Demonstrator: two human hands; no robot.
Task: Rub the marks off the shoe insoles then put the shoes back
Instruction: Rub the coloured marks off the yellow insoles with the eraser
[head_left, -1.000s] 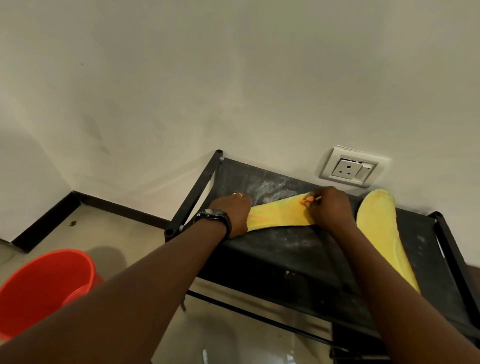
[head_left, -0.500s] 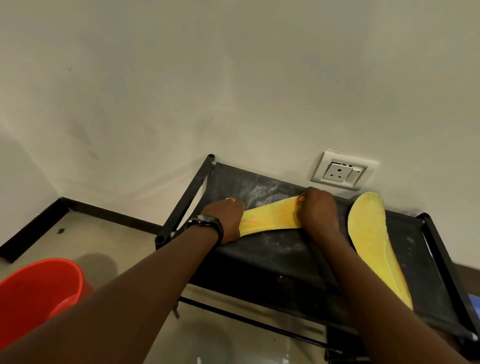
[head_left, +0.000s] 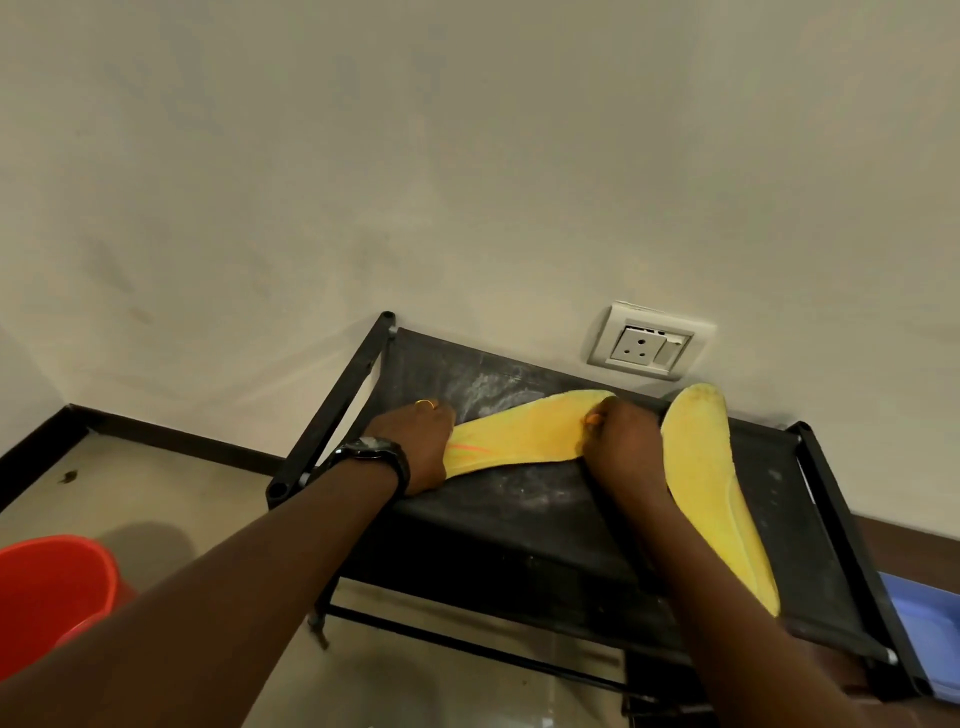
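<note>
Head view, centre frame: a fuzzy yellow tapered insole (head_left: 519, 434) lies on a dusty black fabric rack (head_left: 519, 530). The left hand (head_left: 415, 447) presses its end, finger curl indiscernible. The fisted right hand (head_left: 623, 452) pinches a small orange piece (head_left: 592, 419) against it.

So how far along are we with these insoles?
Nothing looks finished. In hand: left hand pins the left insole, orange marks showing; right hand presses a small orange object on it. Left: the second insole on the rack; no shoes in view.
</note>
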